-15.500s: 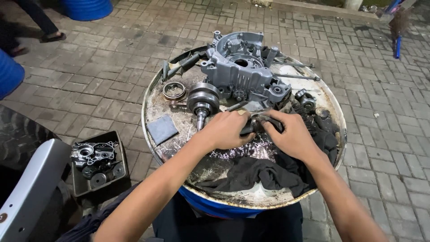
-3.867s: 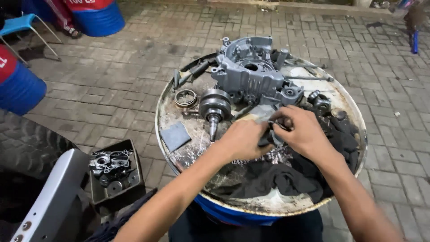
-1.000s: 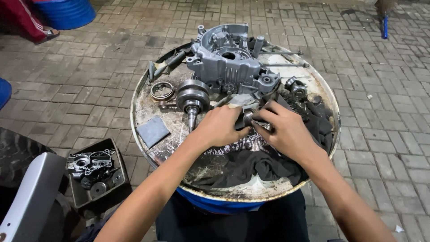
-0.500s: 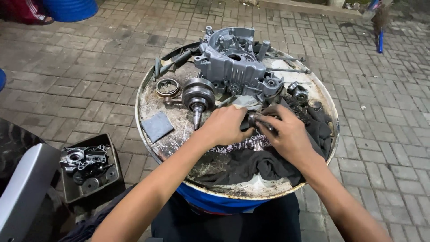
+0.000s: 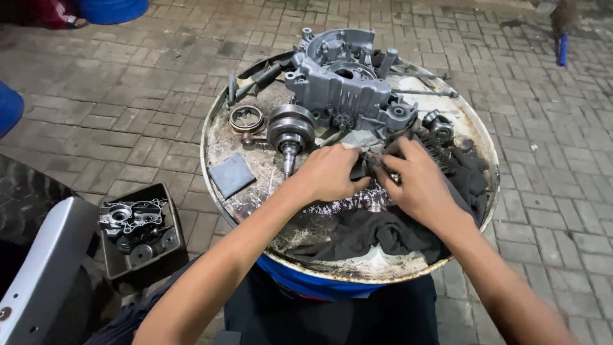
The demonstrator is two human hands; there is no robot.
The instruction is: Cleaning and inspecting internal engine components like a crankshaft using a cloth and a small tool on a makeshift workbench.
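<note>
Hands working a small part on the drum top
Both the left hand (image 5: 331,174) and right hand (image 5: 415,182) stayed clenched on a dark metal part (image 5: 365,167), as half a second before, beside the crankcase (image 5: 341,86).

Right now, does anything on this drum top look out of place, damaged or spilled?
Nothing looks broken. The drum lid is rusty and stained, with a black rag bunched across its near side. The crankcase sits near the far rim, beside the crankshaft. Both hands hold a small dark part, mostly hidden.
</note>
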